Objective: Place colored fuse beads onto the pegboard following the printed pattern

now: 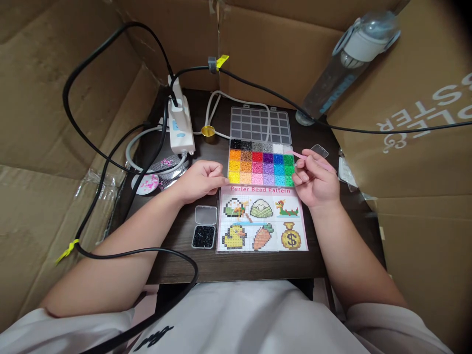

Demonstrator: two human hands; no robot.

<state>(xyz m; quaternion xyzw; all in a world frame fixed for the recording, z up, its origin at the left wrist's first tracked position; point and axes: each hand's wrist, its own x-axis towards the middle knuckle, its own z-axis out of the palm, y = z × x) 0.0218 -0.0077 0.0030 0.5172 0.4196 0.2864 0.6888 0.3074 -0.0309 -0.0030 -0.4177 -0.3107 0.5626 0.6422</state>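
A compartment box of coloured beads [262, 158] lies open on the dark table, its clear lid [258, 123] folded back behind it. My left hand [203, 181] is closed at the box's left front corner, thumb against the edge; nothing can be made out inside the fingers. At the box's right side, my right hand [317, 179] pinches a pink tool [320, 162], its thin end over the white and pink beads at the back right. In front of the box lies a Perler bead pattern sheet [263, 219] with pixel pictures, including a duck and a carrot.
A small case of black beads [203, 236] stands left of the sheet. Behind my left hand are a power strip [181, 123], black cables and a gold cup [208, 132]. A bottle [334, 73] leans at the back right. Cardboard walls [258, 44] surround the table.
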